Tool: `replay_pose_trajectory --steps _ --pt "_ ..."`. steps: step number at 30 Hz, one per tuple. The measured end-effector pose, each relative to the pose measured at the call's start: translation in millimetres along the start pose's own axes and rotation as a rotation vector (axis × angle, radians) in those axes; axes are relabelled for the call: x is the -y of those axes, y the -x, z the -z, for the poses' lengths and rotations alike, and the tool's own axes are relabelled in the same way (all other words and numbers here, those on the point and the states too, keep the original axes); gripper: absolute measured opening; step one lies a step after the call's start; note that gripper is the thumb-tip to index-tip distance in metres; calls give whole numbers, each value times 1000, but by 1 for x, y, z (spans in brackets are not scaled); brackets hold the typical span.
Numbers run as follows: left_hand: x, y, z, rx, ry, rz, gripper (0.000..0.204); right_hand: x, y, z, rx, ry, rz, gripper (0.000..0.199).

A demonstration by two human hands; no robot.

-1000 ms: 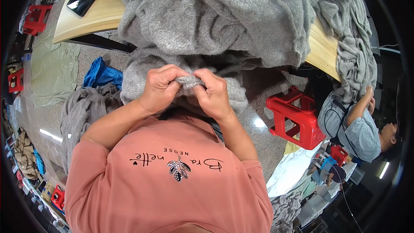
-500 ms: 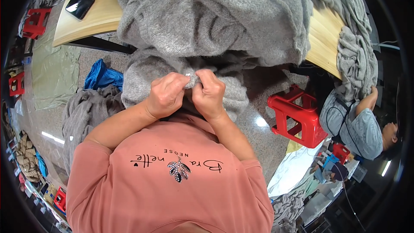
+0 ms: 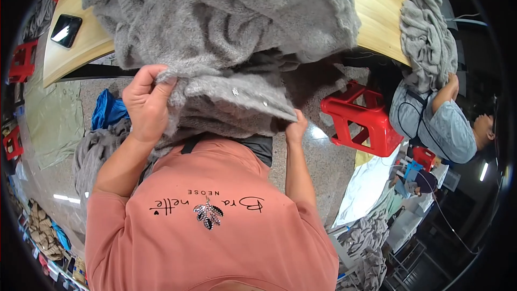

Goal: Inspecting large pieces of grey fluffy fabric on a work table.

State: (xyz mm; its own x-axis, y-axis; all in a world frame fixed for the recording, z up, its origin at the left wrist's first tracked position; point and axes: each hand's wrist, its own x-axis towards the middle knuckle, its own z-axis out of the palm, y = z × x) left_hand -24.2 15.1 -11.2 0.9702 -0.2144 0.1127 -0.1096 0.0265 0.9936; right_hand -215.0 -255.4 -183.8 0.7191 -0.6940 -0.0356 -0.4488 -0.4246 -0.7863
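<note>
A fuzzy grey knitted garment hangs over my lap, below the table's near edge. Along its stretched edge band sit small shiny buttons. My left hand is closed around one end of the band, thumb against the knit. At the band's other end, my right hand pinches the edge, holding it taut on a slant between both hands. Just beyond, a large heap of grey knitwear covers the middle of the table and partly overhangs its edge.
The wooden table carries a black phone at left. A red plastic stool stands on the floor to the right. At far right a co-worker handles grey knitwear. Blue cloth and more grey knitwear lie at left.
My hands have moved apart, left hand up and leftward, right hand down and rightward. The band, bunched between them before, is now stretched out. My view has shifted slightly.
</note>
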Motion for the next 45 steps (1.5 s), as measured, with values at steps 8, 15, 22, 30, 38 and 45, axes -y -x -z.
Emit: replay_pose_trajectory --steps 8,15,22,30,38,45 --pt "1 -11 -5 -91 153 44 10 180 33 17 814 -1116 -13 35" --pt "3 -20 6 -106 109 17 10 215 16 -79 1314 -596 475 40" --pt "15 -18 -1 32 30 89 6 196 20 -73 1229 252 621 40" --pt "10 -13 -9 128 -5 135 8 204 -14 -59 37 -244 677 27" --pt "37 -5 1 472 -612 -129 21 180 -11 -60 242 -720 120 15" --pt "49 -7 31 396 -121 452 3 138 -28 -44 190 -605 76 9"
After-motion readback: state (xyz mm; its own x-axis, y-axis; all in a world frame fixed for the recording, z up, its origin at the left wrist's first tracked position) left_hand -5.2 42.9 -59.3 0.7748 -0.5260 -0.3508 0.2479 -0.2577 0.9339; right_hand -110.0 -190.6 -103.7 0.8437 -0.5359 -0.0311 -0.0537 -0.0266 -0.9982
